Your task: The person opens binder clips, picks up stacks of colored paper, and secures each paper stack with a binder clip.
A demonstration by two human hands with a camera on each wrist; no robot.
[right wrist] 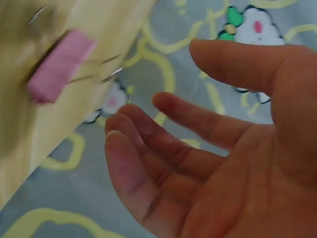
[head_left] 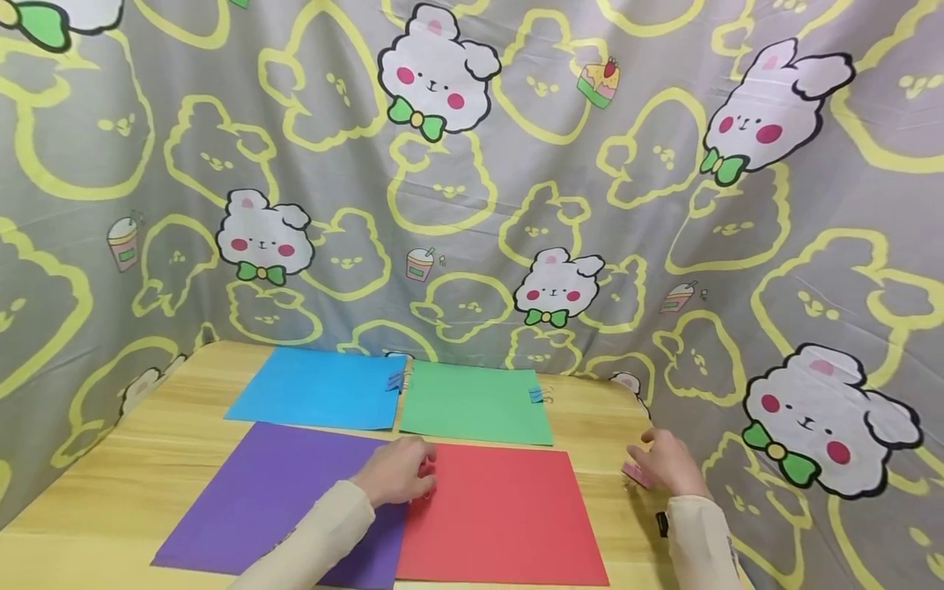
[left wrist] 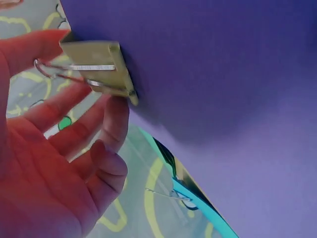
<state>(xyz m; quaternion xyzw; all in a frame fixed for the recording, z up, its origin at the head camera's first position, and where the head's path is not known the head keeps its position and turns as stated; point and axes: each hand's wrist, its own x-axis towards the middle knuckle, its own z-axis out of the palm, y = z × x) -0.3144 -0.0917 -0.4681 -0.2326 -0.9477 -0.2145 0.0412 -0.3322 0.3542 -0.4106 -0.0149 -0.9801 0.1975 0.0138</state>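
Observation:
My left hand (head_left: 398,471) is at the seam between the purple sheet (head_left: 295,492) and the red sheet (head_left: 501,516). In the left wrist view a yellowish binder clip (left wrist: 94,62) is clamped on the purple sheet's edge. Thumb and loosely bent fingers lie around that clip, with its wire handles between them and not visibly pinched. My right hand (head_left: 671,463) hovers beside a pink binder clip (head_left: 637,474) near the table's right edge. Its fingers are spread and relaxed, apart from the clip in the right wrist view.
Behind lie a blue sheet (head_left: 317,389) and a green sheet (head_left: 475,401), each with a blue binder clip (head_left: 396,380) on its right edge. A small black object (head_left: 662,524) is near the right forearm. A patterned curtain (head_left: 457,205) surrounds the wooden table (head_left: 96,508).

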